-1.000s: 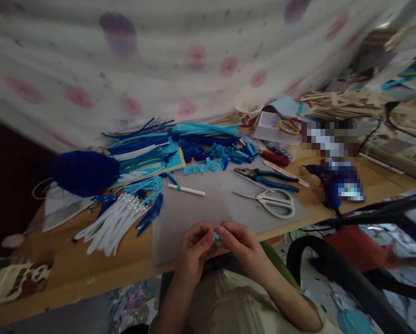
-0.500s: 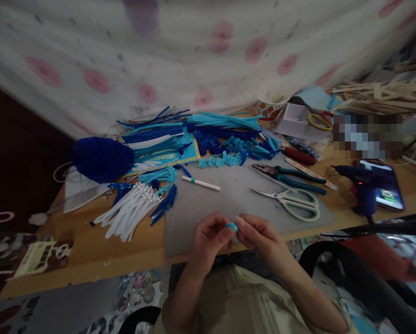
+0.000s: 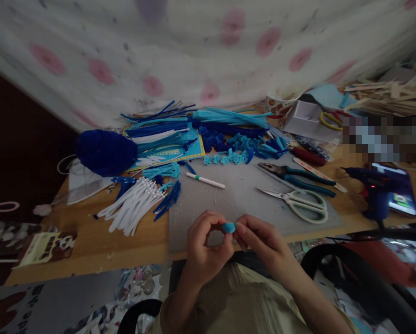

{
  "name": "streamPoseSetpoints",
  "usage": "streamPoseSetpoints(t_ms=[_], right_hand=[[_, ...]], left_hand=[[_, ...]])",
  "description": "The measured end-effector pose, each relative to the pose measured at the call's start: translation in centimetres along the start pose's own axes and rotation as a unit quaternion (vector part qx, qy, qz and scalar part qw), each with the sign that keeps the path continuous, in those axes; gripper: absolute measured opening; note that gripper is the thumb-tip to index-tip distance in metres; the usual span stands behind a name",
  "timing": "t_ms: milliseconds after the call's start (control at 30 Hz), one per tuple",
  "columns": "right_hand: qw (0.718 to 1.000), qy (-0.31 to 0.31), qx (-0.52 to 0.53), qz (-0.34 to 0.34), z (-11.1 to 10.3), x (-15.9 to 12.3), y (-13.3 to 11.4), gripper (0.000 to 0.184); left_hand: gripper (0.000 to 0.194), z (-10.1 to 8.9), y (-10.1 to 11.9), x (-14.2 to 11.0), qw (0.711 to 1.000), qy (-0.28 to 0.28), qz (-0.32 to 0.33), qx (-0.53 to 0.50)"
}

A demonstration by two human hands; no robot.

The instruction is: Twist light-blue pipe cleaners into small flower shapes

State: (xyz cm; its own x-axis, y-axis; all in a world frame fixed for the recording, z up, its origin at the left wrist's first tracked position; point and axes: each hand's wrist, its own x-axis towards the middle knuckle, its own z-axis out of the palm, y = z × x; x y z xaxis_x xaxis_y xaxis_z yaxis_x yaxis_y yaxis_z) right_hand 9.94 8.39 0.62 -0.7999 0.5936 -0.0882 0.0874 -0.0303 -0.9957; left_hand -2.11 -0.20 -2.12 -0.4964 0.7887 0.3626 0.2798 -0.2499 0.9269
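A small light-blue fuzzy piece (image 3: 229,227), which looks like bent pipe cleaner, sits between my two hands above the front edge of the grey mat (image 3: 208,204). My left hand (image 3: 208,246) pinches it from the left with thumb and forefinger. From the other side, the fingertips of my right hand (image 3: 260,239) close on its right end. Beyond my hands lie a white marker (image 3: 205,180) with a green band, scissors (image 3: 298,204) with pale handles, and pliers (image 3: 296,178) with dark teal grips.
Bundles of blue pipe cleaners (image 3: 232,117) and small light-blue flowers (image 3: 225,157) lie at the back. White stems with pearls (image 3: 133,208) and a dark blue fuzzy ball (image 3: 106,153) are on the left. A glue gun (image 3: 373,190) rests by a phone (image 3: 405,192) on the right.
The light-blue piece has turned and shows more of its surface between my fingertips. My left hand's fingers have lifted and arched. The whole view has shifted slightly.
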Motion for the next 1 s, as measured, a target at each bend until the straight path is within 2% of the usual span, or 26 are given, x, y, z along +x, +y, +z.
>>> streamPoseSetpoints(t_ms=[233, 300, 467, 567, 633, 733, 800, 900, 1000], right_hand=[[0.997, -0.038, -0.036, -0.054, 0.6, 0.4, -0.5, 0.035], [0.995, -0.046, -0.049, -0.074, 0.7, 0.4, -0.6, 0.036], [0.987, -0.065, -0.055, -0.136, 1.1, 0.0, -0.7, 0.037], [0.984, -0.079, -0.027, -0.156, 0.8, -0.3, -0.3, 0.035], [0.989, -0.095, 0.005, -0.112, 0.5, -0.5, 0.1, 0.035], [0.992, -0.104, 0.075, -0.001, 0.4, -0.4, 0.5, 0.041], [0.992, -0.075, 0.094, 0.041, 0.7, -0.1, 0.3, 0.045], [0.994, 0.006, 0.091, 0.064, 1.5, 0.4, -0.1, 0.048], [0.978, 0.037, 0.18, 0.097, 1.8, 0.8, -0.1, 0.049]], left_hand=[[0.004, 0.6, 1.0, -0.5, 0.987, 0.104, -0.091, -0.078], [0.004, 0.7, 1.1, -0.8, 0.987, 0.117, -0.087, -0.072], [0.01, 0.4, 1.3, -1.4, 0.99, 0.135, -0.023, -0.032], [0.007, -0.2, 1.4, -1.2, 0.992, 0.107, -0.039, -0.062], [0.007, -0.8, 1.3, -0.8, 0.991, 0.062, -0.07, -0.1], [0.01, -1.3, 0.8, 0.0, 0.99, -0.003, -0.089, -0.112], [0.007, -1.3, 0.4, 0.2, 0.995, -0.019, -0.064, -0.074], [0.004, -0.9, 0.3, 0.0, 1.0, -0.005, -0.015, 0.018], [0.009, -1.2, 0.6, -0.1, 0.994, -0.028, 0.02, 0.104]])
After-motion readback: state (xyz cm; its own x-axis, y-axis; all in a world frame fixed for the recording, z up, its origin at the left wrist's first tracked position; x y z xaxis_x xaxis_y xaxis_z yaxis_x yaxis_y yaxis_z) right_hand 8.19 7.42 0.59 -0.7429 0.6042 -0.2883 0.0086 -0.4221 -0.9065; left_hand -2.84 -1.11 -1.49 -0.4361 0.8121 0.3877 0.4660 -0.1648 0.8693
